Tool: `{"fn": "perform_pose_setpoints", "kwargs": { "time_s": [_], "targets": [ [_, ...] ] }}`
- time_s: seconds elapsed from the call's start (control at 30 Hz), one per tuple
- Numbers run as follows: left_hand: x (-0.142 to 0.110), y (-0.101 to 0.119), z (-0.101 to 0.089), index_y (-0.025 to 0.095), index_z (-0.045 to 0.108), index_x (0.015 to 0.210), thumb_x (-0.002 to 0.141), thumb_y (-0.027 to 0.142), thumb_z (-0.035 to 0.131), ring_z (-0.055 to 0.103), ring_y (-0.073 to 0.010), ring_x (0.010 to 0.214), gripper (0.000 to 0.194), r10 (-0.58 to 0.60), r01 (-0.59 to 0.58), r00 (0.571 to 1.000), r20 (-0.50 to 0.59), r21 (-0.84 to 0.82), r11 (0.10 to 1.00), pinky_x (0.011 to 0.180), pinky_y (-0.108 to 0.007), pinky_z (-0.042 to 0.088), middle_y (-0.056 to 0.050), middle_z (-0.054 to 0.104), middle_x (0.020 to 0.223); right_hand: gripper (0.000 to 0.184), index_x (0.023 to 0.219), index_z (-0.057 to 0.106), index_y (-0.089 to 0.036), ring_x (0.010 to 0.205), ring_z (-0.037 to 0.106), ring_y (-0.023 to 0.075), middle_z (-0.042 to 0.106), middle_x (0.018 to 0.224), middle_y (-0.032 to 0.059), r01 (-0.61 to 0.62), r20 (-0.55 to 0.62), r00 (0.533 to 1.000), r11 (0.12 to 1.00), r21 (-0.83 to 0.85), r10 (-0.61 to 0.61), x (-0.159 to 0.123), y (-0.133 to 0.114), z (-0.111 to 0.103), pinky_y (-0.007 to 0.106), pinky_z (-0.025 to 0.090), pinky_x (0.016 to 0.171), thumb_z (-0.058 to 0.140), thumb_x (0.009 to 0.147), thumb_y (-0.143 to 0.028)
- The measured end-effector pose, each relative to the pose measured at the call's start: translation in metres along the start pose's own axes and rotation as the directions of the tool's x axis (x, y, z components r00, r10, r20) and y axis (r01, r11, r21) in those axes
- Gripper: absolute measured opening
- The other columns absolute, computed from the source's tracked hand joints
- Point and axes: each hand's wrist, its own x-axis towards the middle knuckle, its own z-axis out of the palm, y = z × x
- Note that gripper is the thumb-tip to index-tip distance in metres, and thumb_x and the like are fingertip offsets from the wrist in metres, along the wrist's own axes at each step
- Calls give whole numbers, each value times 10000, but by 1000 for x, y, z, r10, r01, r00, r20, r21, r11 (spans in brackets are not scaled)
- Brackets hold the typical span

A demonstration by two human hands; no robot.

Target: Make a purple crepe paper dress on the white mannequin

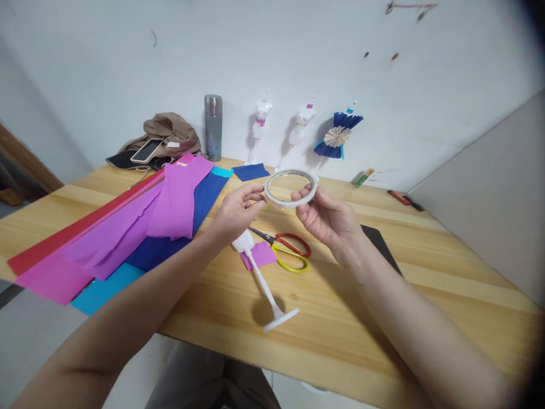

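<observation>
A narrow roll of whitish tape (279, 199) is held up over the table, its ring tilted toward me. My right hand (330, 220) grips its right side, thumb outside and fingers reaching into the ring. My left hand (238, 211) has its fingers drawn together at the roll's left edge; a loose tape end cannot be made out. Below my hands lies a white mini mannequin (264, 284) on a stand, its upper part hidden behind my left hand. Scissors (276, 241) with one red and one yellow handle rest beside it, partly over a small purple paper piece (264, 255).
Purple, pink, red and blue paper sheets (174, 204) overlap at left. Behind them are a phone (147, 150), brown cloth (170, 130) and a thermos (213, 128). White mannequins (297, 133) line the wall, one in a blue paper dress (336, 149). A dark flat object (381, 247) lies right.
</observation>
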Motion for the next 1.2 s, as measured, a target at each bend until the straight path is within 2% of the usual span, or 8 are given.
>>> {"fn": "perform_pose_setpoints", "kwargs": {
  "time_s": [0.17, 0.27, 0.4, 0.5, 0.67, 0.73, 0.87, 1.2],
  "targets": [
    [-4, -2, -2, 175, 705, 1008, 773, 132, 653, 615, -116, 673, 245, 221, -151, 960, -173, 346, 926, 677, -254, 490, -17, 715, 821, 77, 856, 701, -253, 990, 736, 193, 754, 869, 12, 60, -65, 995, 982, -181, -72, -8, 3, 13, 246, 648, 767, 762, 827, -291],
    [-6, -1, -3, 186, 677, 951, 786, 138, 657, 582, -113, 637, 173, 317, -200, 923, -218, 433, 879, 652, -253, 466, -7, 714, 819, 137, 845, 713, -253, 1085, 712, 226, 765, 934, 21, 57, -71, 995, 972, -229, -76, -13, 5, 22, 287, 650, 830, 802, 784, -337],
    [-9, 0, 1, 181, 675, 1013, 800, 112, 643, 574, -100, 630, 227, 400, -331, 913, -78, 432, 839, 648, -226, 471, -6, 713, 835, 164, 852, 726, -232, 1090, 714, 239, 781, 964, 29, 31, -142, 988, 983, -180, -57, -16, 7, 28, 268, 657, 822, 824, 754, -320],
    [-11, 1, 4, 178, 684, 1052, 805, 88, 631, 608, -111, 699, 268, 481, -429, 877, -6, 444, 787, 695, -221, 489, -15, 714, 845, 162, 851, 717, -236, 1102, 714, 234, 781, 986, 24, 16, -167, 985, 988, -155, -43, -16, 8, 28, 272, 654, 846, 829, 760, -309],
    [-14, 6, 1, 169, 696, 1104, 908, 158, 579, 650, -148, 844, 229, 665, -560, 747, -24, 517, 648, 760, -243, 511, -45, 703, 887, 180, 812, 680, -208, 1108, 713, 246, 770, 985, 63, -15, -170, 985, 985, -171, -14, -15, 10, 29, 267, 663, 809, 828, 761, -296],
    [-15, 7, -2, 203, 712, 1129, 939, 178, 555, 655, -147, 873, 248, 712, -607, 701, 40, 557, 567, 773, -241, 510, -46, 704, 923, 175, 808, 659, -212, 1087, 719, 221, 766, 974, 57, -28, -163, 987, 983, -181, -2, -15, 12, 28, 243, 660, 794, 815, 779, -285],
    [-15, 6, -7, 282, 719, 1165, 957, 186, 541, 664, -119, 848, 289, 724, -670, 656, 216, 609, 425, 719, -202, 487, -20, 710, 934, 174, 803, 638, -232, 929, 746, 172, 755, 887, 13, -27, -151, 989, 979, -204, -4, -15, 15, 27, 239, 661, 780, 806, 795, -273],
    [-16, 9, -8, 212, 713, 961, 991, 193, 423, 683, -152, 959, 292, 624, -723, 660, 418, 579, 376, 820, -244, 507, -62, 743, 1047, 306, 742, 564, -228, 745, 712, 135, 708, 803, 2, -88, -101, 993, 953, -289, 61, -19, 12, 37, 224, 632, 676, 835, 753, -369]
  ]
}}
